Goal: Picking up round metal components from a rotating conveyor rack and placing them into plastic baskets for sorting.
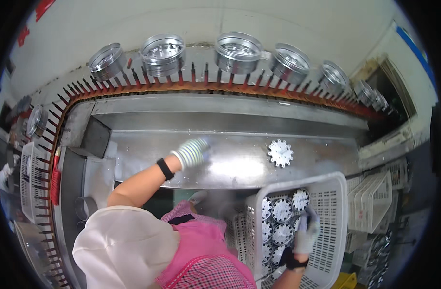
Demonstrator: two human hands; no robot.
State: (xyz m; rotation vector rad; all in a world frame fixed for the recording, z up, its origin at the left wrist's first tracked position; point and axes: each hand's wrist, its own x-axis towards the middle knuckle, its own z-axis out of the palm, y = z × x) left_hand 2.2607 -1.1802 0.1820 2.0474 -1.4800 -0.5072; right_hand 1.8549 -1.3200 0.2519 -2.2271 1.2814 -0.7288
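Right of centre in the frame, a toothed metal disc lies flat on the steel worktop, well apart from both hands. The left hand, in a striped knit glove with a black band at the wrist, hovers over the worktop left of the disc; it is blurred, so I cannot tell how far its fingers are spread or whether it holds anything. The right hand, in a pale glove with a dark wrist strap, reaches into the white plastic basket at the lower right and rests among the round parts stacked there; its fingers curl down onto them, but whether they grip one cannot be told.

The disc is pale silver, flat, with short rounded teeth all round its rim. The parts in the basket are round and white-grey, with dark spoke-like marks. The basket is perforated plastic mesh. The worktop is shiny sheet steel. Along the upper frame an orange conveyor rail with dark pegs carries shiny metal pans.
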